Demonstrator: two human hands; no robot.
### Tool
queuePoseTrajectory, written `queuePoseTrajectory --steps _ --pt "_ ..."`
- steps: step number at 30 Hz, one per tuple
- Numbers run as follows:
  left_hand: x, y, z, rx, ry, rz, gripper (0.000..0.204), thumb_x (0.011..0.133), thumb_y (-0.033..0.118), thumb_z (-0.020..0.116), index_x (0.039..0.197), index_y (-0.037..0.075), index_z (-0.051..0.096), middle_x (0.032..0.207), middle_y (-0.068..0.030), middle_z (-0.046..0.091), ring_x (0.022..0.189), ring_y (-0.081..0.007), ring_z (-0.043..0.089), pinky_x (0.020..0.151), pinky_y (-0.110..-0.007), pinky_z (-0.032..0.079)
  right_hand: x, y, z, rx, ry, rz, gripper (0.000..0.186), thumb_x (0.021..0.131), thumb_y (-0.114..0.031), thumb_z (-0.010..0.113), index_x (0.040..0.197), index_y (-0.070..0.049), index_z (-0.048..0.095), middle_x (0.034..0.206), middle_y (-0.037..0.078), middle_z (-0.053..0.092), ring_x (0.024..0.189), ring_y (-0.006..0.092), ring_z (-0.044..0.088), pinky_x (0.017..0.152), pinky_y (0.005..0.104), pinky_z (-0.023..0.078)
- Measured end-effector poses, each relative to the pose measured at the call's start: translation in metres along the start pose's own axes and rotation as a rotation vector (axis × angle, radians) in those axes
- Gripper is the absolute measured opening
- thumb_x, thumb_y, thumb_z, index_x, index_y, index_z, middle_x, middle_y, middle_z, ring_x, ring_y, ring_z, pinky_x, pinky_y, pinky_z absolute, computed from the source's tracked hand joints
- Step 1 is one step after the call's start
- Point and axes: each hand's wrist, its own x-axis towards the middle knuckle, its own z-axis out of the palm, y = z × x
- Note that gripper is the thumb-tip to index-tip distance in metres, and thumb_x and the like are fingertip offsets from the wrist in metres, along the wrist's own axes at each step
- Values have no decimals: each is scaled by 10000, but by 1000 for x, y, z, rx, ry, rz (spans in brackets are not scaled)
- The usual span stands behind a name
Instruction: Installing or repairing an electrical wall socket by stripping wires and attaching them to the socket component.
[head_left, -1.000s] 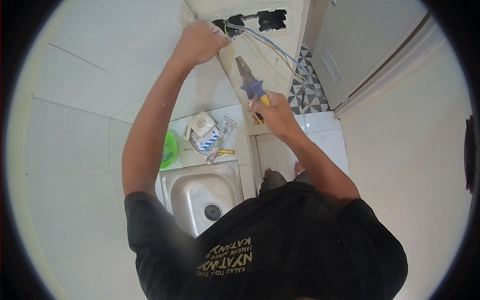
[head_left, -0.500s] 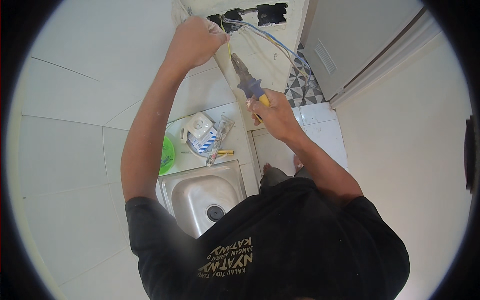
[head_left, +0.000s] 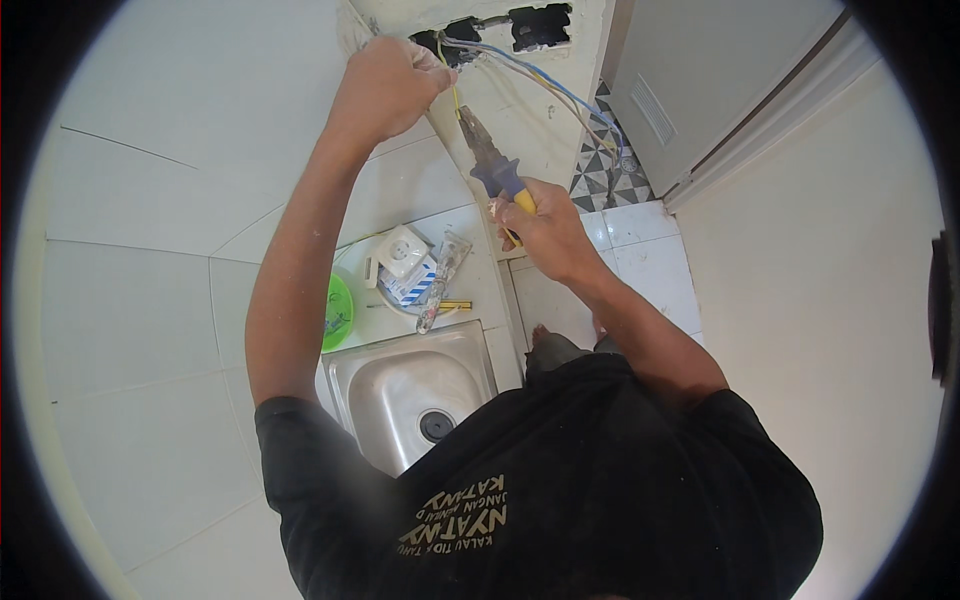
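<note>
My left hand (head_left: 395, 85) pinches the thin yellow-green wire (head_left: 456, 96) just below the left of two dark cut wall openings (head_left: 542, 27). My right hand (head_left: 540, 228) grips pliers (head_left: 488, 155) with blue and yellow handles, their tips reaching up to that wire; whether the jaws have closed on it I cannot tell. Blue, brown and other wires (head_left: 560, 86) run out of the left opening and droop to the right, past the wall's edge.
A steel sink (head_left: 370, 400) lies below. On its counter (head_left: 360, 328) sit a green bowl (head_left: 338, 315), a white socket (head_left: 402, 250), a blue-striped packet (head_left: 405, 288), a smeared scraper tool (head_left: 435, 295) and a small yellow-handled tool (head_left: 455, 305). A grey door (head_left: 700, 90) stands right, beside patterned tiles (head_left: 610, 180).
The pliers have risen slightly left, their tips coming up to the yellow-green wire. My left hand has shifted a little left and down, still pinching.
</note>
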Motion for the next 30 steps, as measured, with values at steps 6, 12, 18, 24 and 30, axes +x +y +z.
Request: queuePoseTrajectory --steps 6,12,18,24,30 --pt "-1 -1 2 -13 20 17 316 773 315 678 694 9 669 626 -191 605 612 -318 593 649 -395 483 -1 0 3 2 20 22 223 899 -199 613 837 14 597 668 49 568 587 114 549 555 286 500" --pt "-1 1 0 5 -6 -19 299 769 308 684 702 17 681 631 -189 613 618 -322 600 647 -394 484 -3 -3 9 117 4 68 217 905 -200 608 879 15 595 699 50 580 604 110 575 547 273 523" --pt "1 4 -2 22 -18 -22 298 762 308 690 693 19 681 621 -180 615 619 -312 611 650 -386 491 -4 -3 9 90 -16 65 158 918 -151 575 879 2 581 756 46 585 636 120 587 566 277 530" --pt "1 7 -5 33 -42 -47 299 758 304 691 699 11 681 633 -184 625 640 -317 628 660 -389 496 -2 -2 10 83 -11 72 171 916 -172 590 889 -3 585 762 40 586 635 114 585 562 271 529" --pt "2 6 -3 27 -29 -45 299 760 300 689 712 6 684 642 -188 630 653 -319 636 675 -396 498 -4 -2 13 130 18 51 228 923 -208 596 881 16 592 669 36 565 577 104 551 529 280 491"
